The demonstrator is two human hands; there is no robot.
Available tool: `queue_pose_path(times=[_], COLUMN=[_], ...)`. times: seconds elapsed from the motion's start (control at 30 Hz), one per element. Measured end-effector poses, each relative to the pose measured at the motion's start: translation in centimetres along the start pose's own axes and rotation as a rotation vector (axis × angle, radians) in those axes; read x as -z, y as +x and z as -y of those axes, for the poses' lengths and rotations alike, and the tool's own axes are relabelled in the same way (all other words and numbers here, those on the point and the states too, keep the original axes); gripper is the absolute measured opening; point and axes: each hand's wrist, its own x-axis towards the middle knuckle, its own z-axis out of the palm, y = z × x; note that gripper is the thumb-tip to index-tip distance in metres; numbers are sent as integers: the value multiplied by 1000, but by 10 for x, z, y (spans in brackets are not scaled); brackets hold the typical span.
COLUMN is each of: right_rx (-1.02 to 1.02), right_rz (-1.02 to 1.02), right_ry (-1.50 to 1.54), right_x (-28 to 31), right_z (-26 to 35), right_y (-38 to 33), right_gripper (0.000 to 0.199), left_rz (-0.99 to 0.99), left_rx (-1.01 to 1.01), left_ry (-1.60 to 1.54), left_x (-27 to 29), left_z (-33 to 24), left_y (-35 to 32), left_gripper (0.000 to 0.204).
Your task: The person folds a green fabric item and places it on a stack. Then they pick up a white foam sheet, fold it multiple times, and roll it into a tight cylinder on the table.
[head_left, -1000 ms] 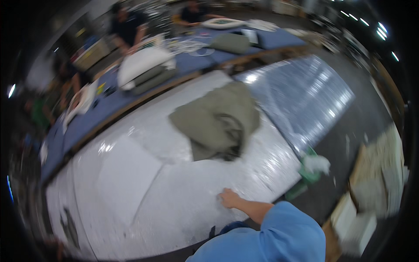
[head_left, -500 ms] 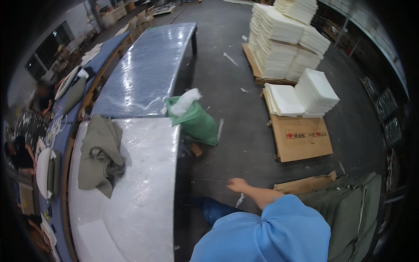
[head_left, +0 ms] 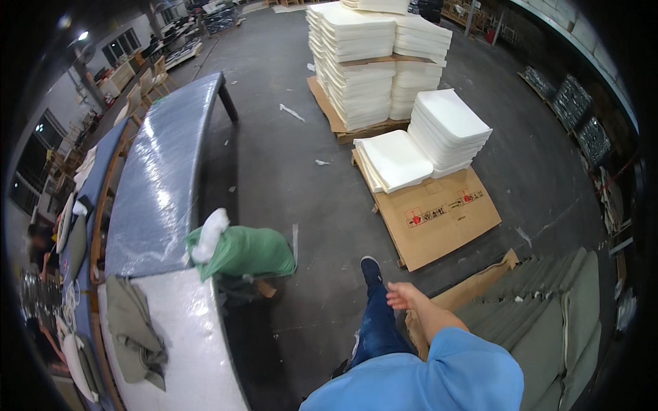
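My right hand (head_left: 401, 296) hangs in front of my blue sleeve, over my outstretched leg. Its fingers are loosely bent and a little apart, with nothing in them. Nearest to it are a brown cardboard sheet (head_left: 449, 296) and a row of grey-green cushions (head_left: 534, 335) on the right. My left hand is out of the picture. To the left, a crumpled grey-green cloth (head_left: 133, 329) lies on a white, film-covered table (head_left: 188, 335). A green sack (head_left: 253, 252) with white stuffing showing at its mouth leans at the table's corner.
Ahead on the right, white foam sheets (head_left: 360, 82) are piled high on a pallet. A lower foam stack (head_left: 449, 130) stands on a cardboard-covered pallet (head_left: 439, 219). A long blue film-wrapped table (head_left: 161, 178) runs along the left. Scraps (head_left: 293, 112) litter the floor. Other people are at the far left.
I have stepped forward and my view has turned left and up. The foam stacks now appear further left, and the green sack lower. My foot has come into view beside my right hand.
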Motion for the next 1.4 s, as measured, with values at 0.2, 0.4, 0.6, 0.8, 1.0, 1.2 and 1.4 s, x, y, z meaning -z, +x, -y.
queue_pose_path(times=[0.2, 0.4, 0.6, 0.8, 1.0, 1.2, 1.4], right_rx=[166, 93, 31, 248, 278, 665, 357], right_rz=[-29, -191, -448, -269, -177, -180, 53], right_ry=[285, 443, 720, 1091, 1161, 963, 527], right_x=[77, 160, 183, 197, 170, 191, 147], right_z=[209, 317, 404, 450, 517, 593, 498], right_y=[185, 409, 552, 576, 532, 466, 287], right_gripper=[50, 69, 78, 69, 63, 68, 54], left_rz=[-46, -75, -26, -99, -287, -86, -165], left_rx=[218, 450, 346, 507, 649, 319, 273], left_ry=[-17, -101, -91, -14, -45, -150, -212], left_x=[-109, -218, -331, -328, -301, -282, -268], left_z=[-102, -196, -356, -333, -307, -272, -241], left_y=[60, 94, 180, 184, 135, 140, 93], left_gripper=[33, 35, 36, 37, 37, 43, 42])
